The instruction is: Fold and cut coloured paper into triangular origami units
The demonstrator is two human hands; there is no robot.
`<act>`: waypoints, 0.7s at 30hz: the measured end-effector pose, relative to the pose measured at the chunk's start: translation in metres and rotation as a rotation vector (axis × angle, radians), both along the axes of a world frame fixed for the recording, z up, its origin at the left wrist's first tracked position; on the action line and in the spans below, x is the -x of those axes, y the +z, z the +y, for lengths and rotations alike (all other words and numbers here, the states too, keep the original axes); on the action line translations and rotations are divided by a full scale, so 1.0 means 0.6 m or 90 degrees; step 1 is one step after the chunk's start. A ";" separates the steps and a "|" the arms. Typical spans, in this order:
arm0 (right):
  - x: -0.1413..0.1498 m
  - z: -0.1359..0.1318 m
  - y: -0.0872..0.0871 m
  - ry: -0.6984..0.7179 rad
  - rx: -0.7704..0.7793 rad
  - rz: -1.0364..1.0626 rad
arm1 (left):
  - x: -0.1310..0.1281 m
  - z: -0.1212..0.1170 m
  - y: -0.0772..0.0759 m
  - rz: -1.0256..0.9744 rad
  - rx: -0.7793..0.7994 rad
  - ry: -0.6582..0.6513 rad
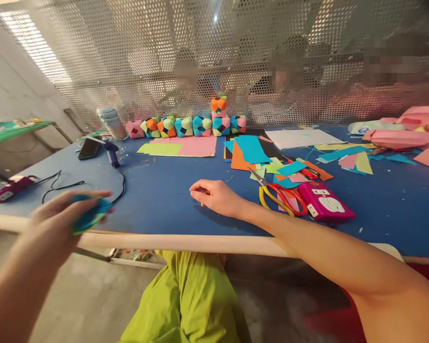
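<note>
1. Folded paper piece (87,216), blue with a green edge: in the left hand (55,221), above the table's front edge at left. Long axis seems to slant, far end up and right, near end down toward the wearer; motion blur hides its exact outline.
2. Left fingers closed on that 1 piece, thumb across its near face.
3. Right hand (219,197) at mid-table (157,190), palm inward, fingers loosely curled, thumb near index fingertip. Cannot tell whether anything sits between them.
4. Paper balls (184,127): 8 counted, 7 in a row, 1 stacked on the row's 6th from left.
5. Scissors (259,177): 1 pair, red and yellow handles, blades pointing away and left, beside the right forearm.
6. Magenta power sockets (327,204): 2, 1 right of the scissors, 1 at far left.
7. Glue gun (111,153): 1. Phone (89,148): 1. Tumbler (112,124): 1.
8. Paper scraps (289,168): overlapping, uncountable.
</note>
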State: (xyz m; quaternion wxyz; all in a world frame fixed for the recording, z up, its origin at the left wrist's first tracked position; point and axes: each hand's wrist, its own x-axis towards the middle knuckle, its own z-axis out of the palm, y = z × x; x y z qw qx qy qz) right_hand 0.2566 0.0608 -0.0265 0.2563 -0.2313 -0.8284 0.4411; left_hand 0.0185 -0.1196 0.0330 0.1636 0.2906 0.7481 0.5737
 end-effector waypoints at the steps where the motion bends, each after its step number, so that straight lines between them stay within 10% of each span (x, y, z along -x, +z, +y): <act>1: 0.000 -0.002 0.002 0.006 0.036 0.018 | -0.038 0.020 0.001 -0.078 -0.009 -0.100; 5: -0.001 -0.003 0.014 0.021 0.195 0.096 | -0.118 0.104 -0.023 -0.281 -0.025 -0.336; 21: -0.002 0.029 0.007 -0.129 0.202 0.090 | -0.151 0.214 -0.055 -0.414 -0.019 -0.497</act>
